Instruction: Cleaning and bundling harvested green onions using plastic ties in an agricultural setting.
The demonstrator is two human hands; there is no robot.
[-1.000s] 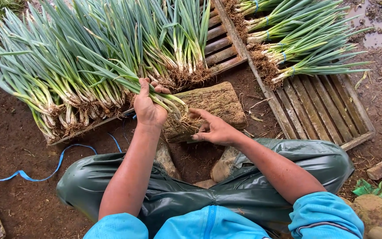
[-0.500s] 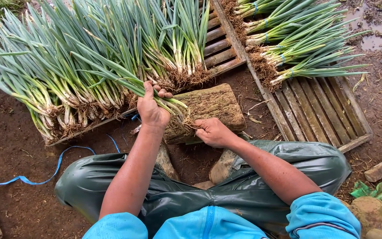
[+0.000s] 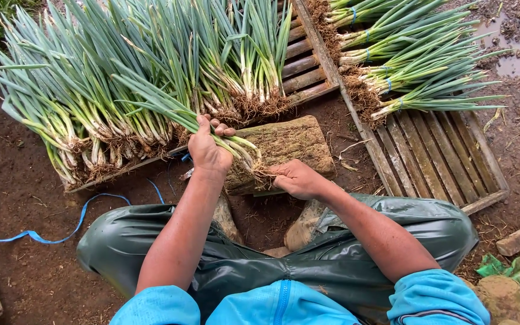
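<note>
Head view, centre frame: left hand (image 3: 207,149) grips a green onion bunch (image 3: 236,146) over a wooden block (image 3: 290,143) — right hand (image 3: 295,179), moved leftward since a second ago, now pinches its roots.

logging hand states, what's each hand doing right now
Left hand: closed around a bunch of green onions lying on the wooden block.
Right hand: closed, gripping the bunch's root end.
</note>
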